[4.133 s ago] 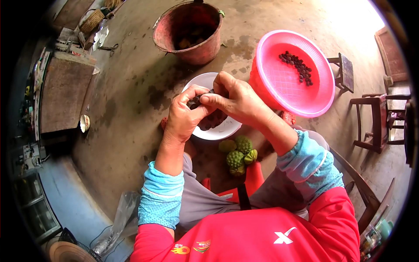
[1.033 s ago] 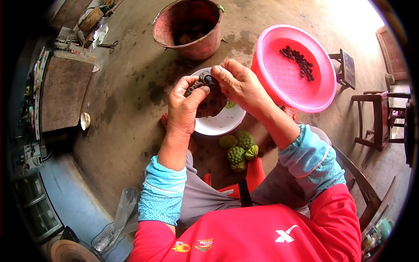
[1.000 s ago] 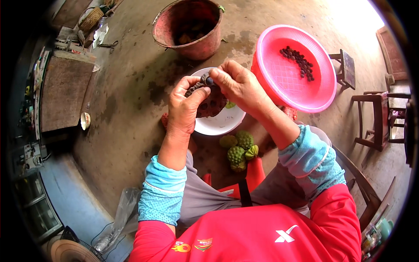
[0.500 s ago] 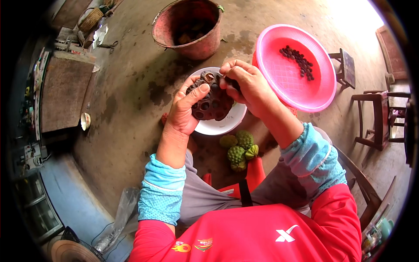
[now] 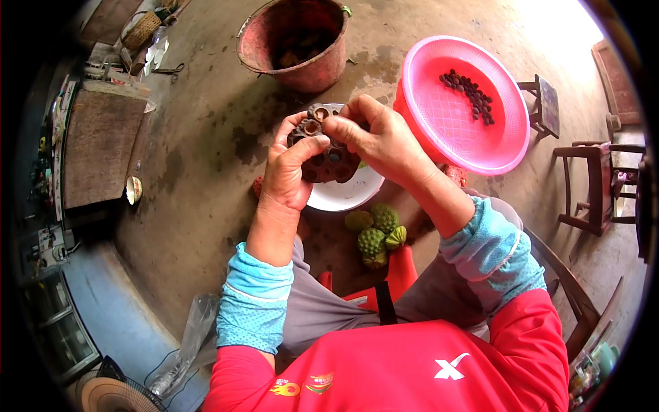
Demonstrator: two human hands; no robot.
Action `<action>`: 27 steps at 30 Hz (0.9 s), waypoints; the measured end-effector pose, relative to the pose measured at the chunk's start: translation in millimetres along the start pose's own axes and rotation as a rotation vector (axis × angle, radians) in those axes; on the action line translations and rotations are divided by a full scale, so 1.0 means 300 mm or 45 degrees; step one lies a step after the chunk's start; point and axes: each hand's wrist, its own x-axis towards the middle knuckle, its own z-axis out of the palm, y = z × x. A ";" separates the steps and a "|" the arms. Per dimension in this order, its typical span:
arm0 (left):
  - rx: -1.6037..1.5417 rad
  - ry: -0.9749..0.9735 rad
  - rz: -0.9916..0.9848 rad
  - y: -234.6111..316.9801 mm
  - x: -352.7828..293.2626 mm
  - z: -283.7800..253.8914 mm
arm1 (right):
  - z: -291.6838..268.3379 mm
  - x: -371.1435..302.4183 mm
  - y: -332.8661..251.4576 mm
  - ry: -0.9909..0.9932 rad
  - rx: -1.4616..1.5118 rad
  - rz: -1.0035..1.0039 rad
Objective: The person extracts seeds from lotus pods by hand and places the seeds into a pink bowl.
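My left hand (image 5: 292, 161) grips a dark brown dried lotus seed pod (image 5: 334, 165), thumb across its pitted face and fingers behind. At the pod's upper right, my right hand (image 5: 377, 134) pinches the rim, its thumb tip beside a torn-open hole and its other fingers curled partly out of sight. Several holes look hollow; others hold dark seeds. Under the pod is a white basin (image 5: 350, 194), half hidden by it and by my hands. Several green lotus pods (image 5: 374, 237) lie in a cluster on the near side of the basin.
A pink plastic basket (image 5: 504, 147) at the right holds many dark round seeds (image 5: 470, 95). Beyond my hands stands a worn red bucket (image 5: 322, 72) with dark scraps inside. Wooden stools (image 5: 547, 106) are at the far right; a small bowl (image 5: 134, 190) lies tipped at the left.
The pod has turned and shifted slightly left in my left hand. My right hand has moved left, its thumb now on the pod's upper part; the dark piece beneath its fingers no longer shows.
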 end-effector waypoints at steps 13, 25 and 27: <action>-0.089 -0.217 0.023 0.024 -0.011 0.005 | -0.027 0.031 0.000 -0.001 0.549 0.428; -0.083 0.106 0.162 -0.007 0.005 0.009 | -0.017 0.008 -0.029 -0.162 0.605 0.160; -0.057 0.112 0.168 -0.017 0.008 0.006 | -0.005 0.008 -0.017 -0.123 0.487 0.179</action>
